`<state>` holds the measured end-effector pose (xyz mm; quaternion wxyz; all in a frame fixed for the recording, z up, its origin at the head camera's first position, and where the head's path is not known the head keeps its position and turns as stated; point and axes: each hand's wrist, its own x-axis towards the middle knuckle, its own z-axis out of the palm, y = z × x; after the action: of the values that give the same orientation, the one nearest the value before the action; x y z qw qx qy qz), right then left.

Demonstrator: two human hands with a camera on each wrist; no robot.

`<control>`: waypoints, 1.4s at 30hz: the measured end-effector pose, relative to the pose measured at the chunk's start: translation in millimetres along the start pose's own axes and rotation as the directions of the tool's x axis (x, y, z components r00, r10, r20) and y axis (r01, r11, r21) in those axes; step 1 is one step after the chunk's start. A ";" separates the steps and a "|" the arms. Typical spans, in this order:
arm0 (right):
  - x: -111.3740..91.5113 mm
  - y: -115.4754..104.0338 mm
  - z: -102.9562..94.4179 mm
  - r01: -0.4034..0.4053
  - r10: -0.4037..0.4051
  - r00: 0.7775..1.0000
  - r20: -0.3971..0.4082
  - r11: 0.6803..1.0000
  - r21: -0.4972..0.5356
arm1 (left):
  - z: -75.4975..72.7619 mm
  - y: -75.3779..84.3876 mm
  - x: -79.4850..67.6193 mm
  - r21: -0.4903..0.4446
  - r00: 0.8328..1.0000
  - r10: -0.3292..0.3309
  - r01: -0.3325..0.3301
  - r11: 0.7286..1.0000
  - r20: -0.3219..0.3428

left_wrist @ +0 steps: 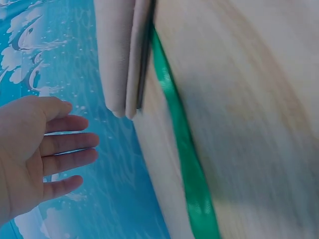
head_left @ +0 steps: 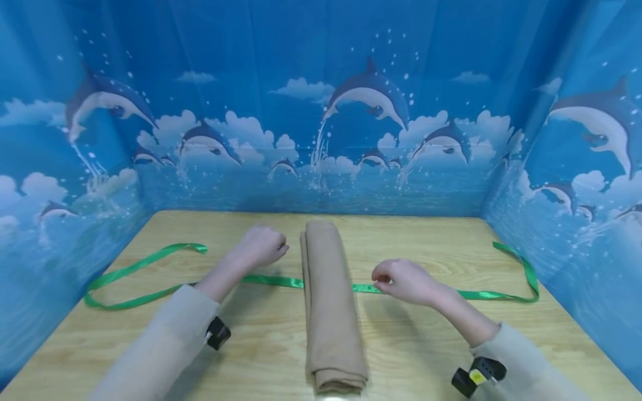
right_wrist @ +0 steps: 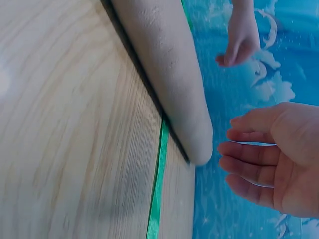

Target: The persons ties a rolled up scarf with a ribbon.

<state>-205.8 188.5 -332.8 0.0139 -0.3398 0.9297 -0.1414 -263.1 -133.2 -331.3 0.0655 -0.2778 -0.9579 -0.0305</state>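
A folded brown cloth roll (head_left: 331,301) lies lengthwise on the table, its layered end toward me. Crosswise beneath it runs a green ribbon (head_left: 278,280), whose two ends curve out to the left and right. My left hand (head_left: 262,245) hovers left of the roll, above the ribbon, with nothing in it; the left wrist view shows its fingers (left_wrist: 70,143) extended and spread. On the other side, my right hand (head_left: 403,280) is held over the ribbon's right part. In the right wrist view its loosely bent fingers (right_wrist: 251,162) hold nothing.
The pale wooden table (head_left: 241,351) is bordered at the back and both sides by a blue curtain (head_left: 281,50) printed with dolphins. Black wrist devices sit on both sleeves, the right one (head_left: 478,374) near the front edge.
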 end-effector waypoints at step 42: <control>-28.3 71.0 7.6 -0.132 0.205 0.956 0.208 0.939 -0.318 | 30.5 -31.0 -45.9 0.127 0.977 0.029 -0.057 0.990 0.211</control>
<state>-227.7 256.3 -361.4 0.0853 -0.2709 0.9577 0.0453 -244.6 -180.7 -368.8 -0.0164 -0.2952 -0.9531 0.0638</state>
